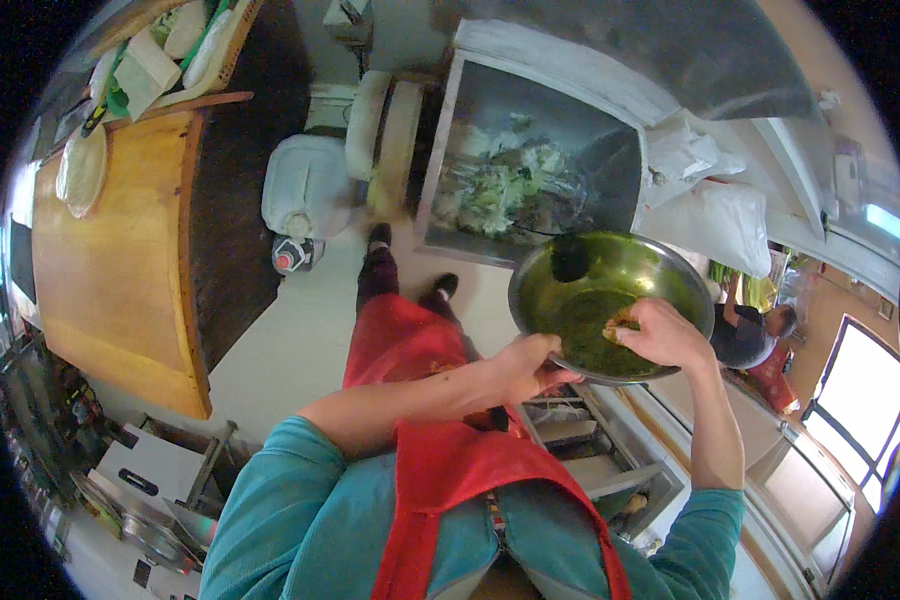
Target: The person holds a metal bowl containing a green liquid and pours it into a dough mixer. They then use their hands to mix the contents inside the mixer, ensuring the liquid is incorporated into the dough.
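A large stainless steel bowl [551, 300] is held tilted in front of me, off to the right of my body. Its inside is coated with a green-yellow liquid or residue, and a dark round patch shows at its far wall. My left hand [536, 367] grips the near left rim, thumb on top and fingers beneath. Inside the bowl, my right hand [660, 334] has its fingers curled around a yellowish-brown clump [619, 322]; what it is made of I cannot tell. Beyond the bowl lies a metal sink [607, 176] with pale green leafy scraps [502, 180] in it.
White plastic bags [720, 225] lie right of the sink. Another person [750, 334] works farther right. To the left stands a wooden-topped table [120, 262], with a basket [236, 52] of packages above it. A white plastic jug [304, 187] and a red-capped bottle [296, 255] stand on the floor.
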Motion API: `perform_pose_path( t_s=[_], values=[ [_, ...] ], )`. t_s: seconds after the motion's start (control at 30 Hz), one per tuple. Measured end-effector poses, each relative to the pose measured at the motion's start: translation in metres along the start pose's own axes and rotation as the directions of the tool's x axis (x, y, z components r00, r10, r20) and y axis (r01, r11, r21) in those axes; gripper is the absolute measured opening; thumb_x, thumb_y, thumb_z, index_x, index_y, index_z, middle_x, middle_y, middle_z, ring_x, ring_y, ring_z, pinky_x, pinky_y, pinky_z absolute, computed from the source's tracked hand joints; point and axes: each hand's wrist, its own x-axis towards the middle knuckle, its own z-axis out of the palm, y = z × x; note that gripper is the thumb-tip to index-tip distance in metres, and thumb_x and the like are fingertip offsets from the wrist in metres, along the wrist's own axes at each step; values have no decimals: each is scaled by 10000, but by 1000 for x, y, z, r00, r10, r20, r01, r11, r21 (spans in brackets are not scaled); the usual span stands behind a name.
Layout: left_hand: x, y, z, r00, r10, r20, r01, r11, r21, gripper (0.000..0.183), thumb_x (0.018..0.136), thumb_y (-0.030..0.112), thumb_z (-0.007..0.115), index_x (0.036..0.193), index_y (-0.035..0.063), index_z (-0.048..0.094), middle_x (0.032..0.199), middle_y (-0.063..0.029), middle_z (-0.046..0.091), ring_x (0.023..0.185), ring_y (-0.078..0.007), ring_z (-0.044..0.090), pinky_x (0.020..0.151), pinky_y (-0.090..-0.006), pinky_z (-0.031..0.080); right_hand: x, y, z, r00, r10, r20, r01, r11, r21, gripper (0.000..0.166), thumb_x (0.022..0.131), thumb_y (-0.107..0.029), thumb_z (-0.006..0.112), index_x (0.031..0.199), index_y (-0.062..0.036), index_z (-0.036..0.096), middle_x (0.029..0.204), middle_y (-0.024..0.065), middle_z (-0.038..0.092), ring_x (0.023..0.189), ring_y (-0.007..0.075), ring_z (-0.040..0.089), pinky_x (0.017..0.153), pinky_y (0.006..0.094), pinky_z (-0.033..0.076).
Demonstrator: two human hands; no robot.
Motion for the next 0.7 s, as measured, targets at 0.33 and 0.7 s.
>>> perform_pose_path(
  t_s=[0.33,0.7],
  values=[
    [31,-2,2,995,-64,73,75,984,-161,279,868,32,440,1119,-73,501,1024,-170,593,891,-284,637,650,-293,610,11,9,-15,999,-14,-35,13,999,-36,264,806,-253,589,827,5,644,809,248,623,810,415,609,749,472,473],
    [33,5,5,987,-63,148,107,944,-312,271,848,10,438,1103,-51,505,1010,-144,593,880,-254,638,626,-285,609,34,-6,-35,997,0,83,14,985,-171,244,807,-199,564,902,4,660,847,243,625,846,393,606,761,447,471]
  ],
)
